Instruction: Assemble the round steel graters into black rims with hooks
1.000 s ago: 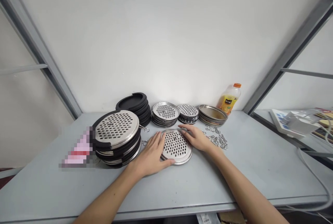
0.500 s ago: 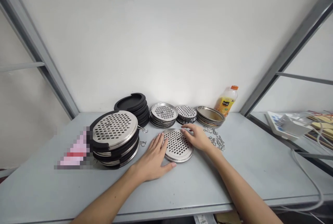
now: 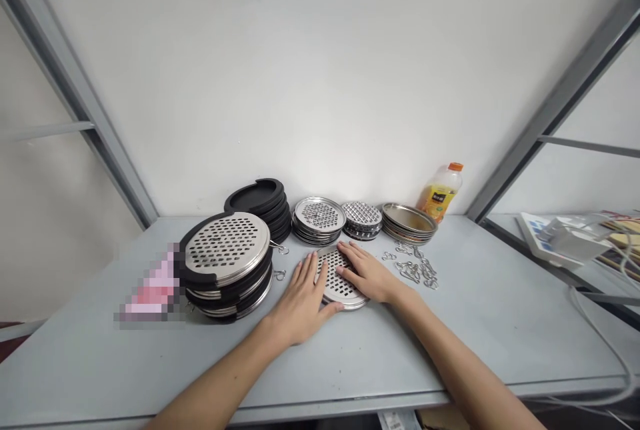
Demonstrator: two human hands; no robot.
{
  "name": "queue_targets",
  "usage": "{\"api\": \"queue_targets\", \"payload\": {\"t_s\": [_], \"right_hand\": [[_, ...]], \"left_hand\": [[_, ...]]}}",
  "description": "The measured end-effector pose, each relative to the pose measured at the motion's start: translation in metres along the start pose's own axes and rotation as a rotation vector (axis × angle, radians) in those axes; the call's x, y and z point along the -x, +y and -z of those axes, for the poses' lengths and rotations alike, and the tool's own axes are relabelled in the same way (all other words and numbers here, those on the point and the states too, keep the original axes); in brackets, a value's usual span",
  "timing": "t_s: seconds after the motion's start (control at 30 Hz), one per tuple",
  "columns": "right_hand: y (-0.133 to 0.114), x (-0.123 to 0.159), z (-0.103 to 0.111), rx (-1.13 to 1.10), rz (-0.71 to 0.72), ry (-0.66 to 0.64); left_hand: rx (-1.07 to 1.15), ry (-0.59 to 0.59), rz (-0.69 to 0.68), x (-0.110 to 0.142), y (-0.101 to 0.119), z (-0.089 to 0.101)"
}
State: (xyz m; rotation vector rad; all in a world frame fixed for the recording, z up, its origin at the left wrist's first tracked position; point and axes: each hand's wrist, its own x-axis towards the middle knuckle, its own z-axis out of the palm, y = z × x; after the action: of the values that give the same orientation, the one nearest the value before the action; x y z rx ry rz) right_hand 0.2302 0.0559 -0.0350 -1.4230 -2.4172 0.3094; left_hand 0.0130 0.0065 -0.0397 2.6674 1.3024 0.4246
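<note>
- Lying flat on the grey table [image 3: 345,377], the round metal grater [image 3: 341,291] sits between both hands.
- The left hand [image 3: 303,303] rests along its left rim, fingers straight, not curled round it; the right hand [image 3: 367,273] lies over its right side, fingers extended and slightly parted.
- It looks stiff and fairly light; the rim may be slippery and the holes rough-edged, so opposite sides of the rim seem the best hold.
- The hands hide much of both sides; its underside and number of layers cannot be made out.
- The pink item [image 3: 155,287] at left is blurred into blocks; the forearms are cut off below.
</note>
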Motion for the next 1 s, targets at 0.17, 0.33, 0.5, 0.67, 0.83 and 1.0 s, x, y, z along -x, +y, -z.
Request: {"api": "queue_targets", "payload": {"t_s": [0.17,0.33,0.5,0.67,0.83,1.0], "right_hand": [[0.01,0.002,0.006,0.15,-0.089,0.023],[0.028,0.01,0.013,0.262,-0.186,0.057],[0.037,0.011,0.013,0.27,-0.21,0.11],[0.032,0.007,0.011,0.189,-0.135,0.139],[0.035,0.007,0.01,0.106,-0.106,0.174],[0.039,0.007,0.009,0.059,-0.096,0.181]], "left_hand": [[0.029,0.16,-0.073,0.005,0.005,0.004],[0.066,0.224,-0.255,0.025,0.03,0.043],[-0.035,0.31,-0.287,0.006,0.038,0.127],[-0.456,0.102,0.335,-0.058,-0.009,0.185],[-0.505,-0.075,0.438,-0.089,-0.052,0.186],[-0.515,-0.076,0.436,-0.09,-0.054,0.179]]}}
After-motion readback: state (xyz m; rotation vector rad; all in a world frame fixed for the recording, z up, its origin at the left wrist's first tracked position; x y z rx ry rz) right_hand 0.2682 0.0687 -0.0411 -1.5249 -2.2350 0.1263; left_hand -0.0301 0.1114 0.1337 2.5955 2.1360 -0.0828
